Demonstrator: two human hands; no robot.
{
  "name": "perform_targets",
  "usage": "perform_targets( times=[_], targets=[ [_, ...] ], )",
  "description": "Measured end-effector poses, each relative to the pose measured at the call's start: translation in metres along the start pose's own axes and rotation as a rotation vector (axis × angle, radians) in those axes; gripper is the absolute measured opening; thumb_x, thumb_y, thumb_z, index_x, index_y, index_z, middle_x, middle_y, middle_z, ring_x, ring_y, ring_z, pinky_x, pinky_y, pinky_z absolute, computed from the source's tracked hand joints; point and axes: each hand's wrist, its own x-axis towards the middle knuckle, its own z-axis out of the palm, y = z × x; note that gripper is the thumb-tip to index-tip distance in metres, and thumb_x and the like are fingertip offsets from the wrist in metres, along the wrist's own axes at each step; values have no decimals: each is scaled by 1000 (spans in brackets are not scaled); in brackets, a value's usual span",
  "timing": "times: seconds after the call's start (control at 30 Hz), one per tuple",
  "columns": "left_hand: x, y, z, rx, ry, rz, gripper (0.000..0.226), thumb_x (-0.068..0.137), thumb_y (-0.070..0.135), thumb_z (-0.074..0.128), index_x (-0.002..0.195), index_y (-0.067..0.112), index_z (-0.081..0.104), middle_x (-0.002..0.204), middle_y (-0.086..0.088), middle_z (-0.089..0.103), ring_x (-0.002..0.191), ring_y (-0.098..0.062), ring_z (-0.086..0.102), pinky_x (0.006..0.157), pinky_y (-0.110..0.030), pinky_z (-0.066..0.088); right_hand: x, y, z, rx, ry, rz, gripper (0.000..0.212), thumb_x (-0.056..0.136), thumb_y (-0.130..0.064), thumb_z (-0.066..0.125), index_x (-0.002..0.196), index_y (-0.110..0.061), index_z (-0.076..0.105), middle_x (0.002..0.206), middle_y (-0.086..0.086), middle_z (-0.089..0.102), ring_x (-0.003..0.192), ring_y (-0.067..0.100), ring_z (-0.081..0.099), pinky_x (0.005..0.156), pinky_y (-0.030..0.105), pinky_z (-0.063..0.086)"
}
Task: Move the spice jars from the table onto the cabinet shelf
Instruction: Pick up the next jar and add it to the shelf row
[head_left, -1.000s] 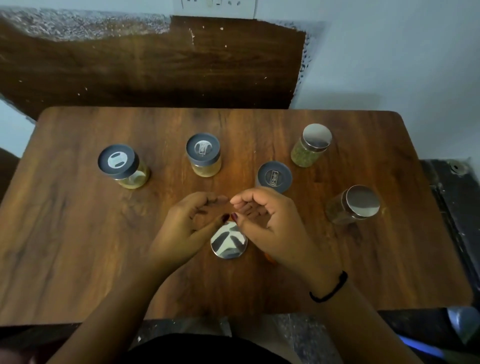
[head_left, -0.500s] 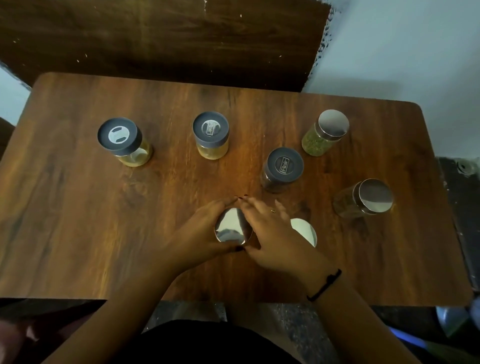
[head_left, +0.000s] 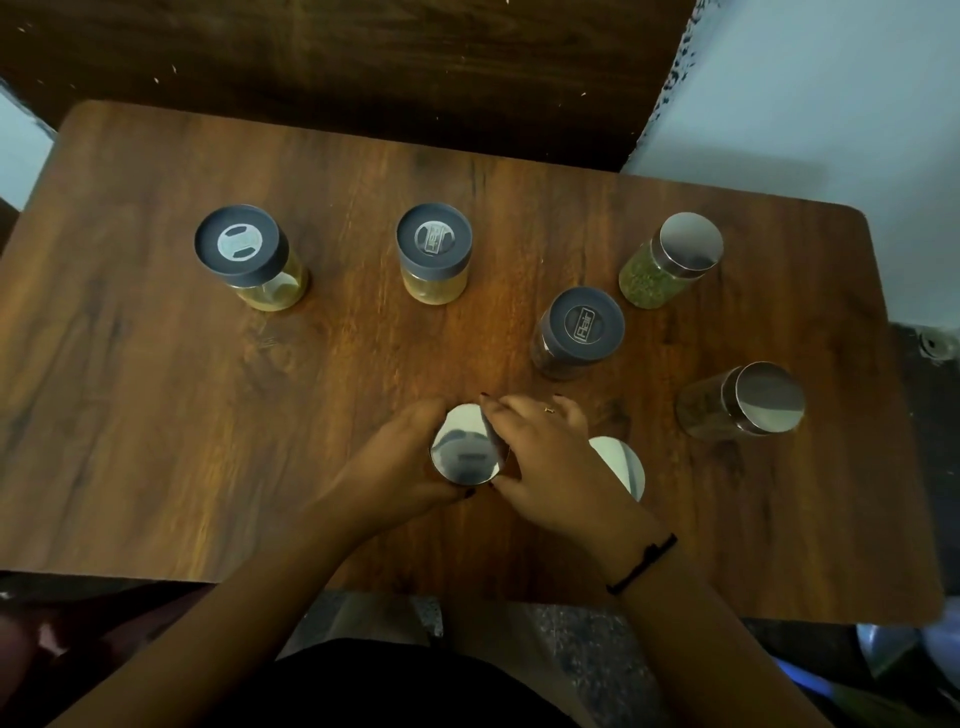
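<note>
Spice jar (head_left: 466, 451) (upright), left hand (head_left: 397, 465) and right hand (head_left: 553, 457) fingers curled round it

Dim, soft frame; glare on steel lids, edges perhaps bowed.

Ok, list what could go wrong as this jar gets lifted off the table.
1. The neighbouring jar sits partly hidden behind the right hand; lifting could tip it.
2. The left hand and right hand cup the front jar near its smooth lid; it might slip.
3. The dark-lidded jar stands close beyond both hands and could be bumped.
</note>
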Motion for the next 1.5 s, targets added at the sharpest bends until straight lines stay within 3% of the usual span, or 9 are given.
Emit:
perform_targets(
  times=[0.13, 0.3, 0.53, 0.73, 0.83, 1.07, 1.2, 1.37, 1.5],
  targets=[
    [-1, 12, -16, 3, 86, 57, 71, 68, 42, 87, 124, 45, 44, 109, 35, 50, 106, 18, 50, 81, -4, 42, 1, -1, -5, 53, 102, -39, 74, 91, -32, 62, 155, -27, 24, 150, -7, 39, 140, 12, 34, 118, 35, 12],
    [1, 28, -35, -1, 161, 114, 75, 68, 39, 89, 132, 30, 52, 119, 29, 52, 112, 18, 49, 89, 0, 36, 0, -2, -20, 106, 208, -83, 76, 89, -28, 65, 154, -26, 26, 147, -8, 41, 138, 11, 36, 107, 25, 14],
    [-2, 56, -69, 2, 226, 204, 77, 68, 38, 89, 135, 29, 51, 130, 23, 54, 120, 7, 50, 97, -6, 37, 0, -10, -45, 188, 297, -115, 81, 85, -22, 70, 154, -25, 27, 146, -7, 43, 136, 9, 37, 113, 36, 24],
    [-8, 83, -98, 19, 338, 295, 82, 67, 34, 90, 130, 52, 40, 122, 41, 47, 118, 15, 47, 96, -11, 41, 0, -18, -62, 246, 421, -158, 82, 84, -26, 73, 153, -26, 29, 147, -6, 45, 136, 13, 42, 112, 48, 37],
    [-10, 96, -111, 17, 390, 328, 80, 68, 37, 89, 135, 38, 45, 130, 29, 52, 122, 7, 49, 99, -17, 44, -1, -22, -74, 298, 480, -194, 80, 84, -30, 74, 151, -28, 31, 145, -7, 47, 134, 12, 45, 106, 49, 45],
    [-13, 139, -150, 29, 481, 485, 78, 68, 42, 87, 134, 26, 49, 131, 12, 57, 119, -2, 55, 98, -11, 45, -13, -36, -104, 416, 616, -241, 75, 84, -42, 70, 147, -32, 32, 148, -9, 46, 131, -3, 40, 103, 7, 32],
    [-13, 165, -169, -17, 466, 543, 81, 66, 40, 88, 134, 17, 50, 132, 6, 56, 124, -6, 53, 98, -17, 48, -20, -47, -124, 488, 677, -282, 84, 81, -49, 69, 151, -27, 28, 153, -12, 39, 140, 2, 36, 110, 14, 33],
    [-10, 185, -185, -225, 482, 570, 74, 66, 41, 84, 131, 25, 52, 127, 9, 60, 120, -13, 60, 95, -33, 54, -31, -58, -143, 671, 728, -450, 94, 81, -19, 78, 155, -12, 20, 155, 1, 37, 144, 15, 36, 113, 44, 40],
    [-11, 204, -195, -293, 517, 572, 55, 75, 44, 74, 122, 22, 57, 112, 14, 67, 106, -5, 65, 80, -16, 51, -37, -63, -145, 708, 787, -479, 101, 79, -30, 77, 156, -19, 13, 157, 1, 34, 144, 19, 37, 108, 52, 44]
  ],
)
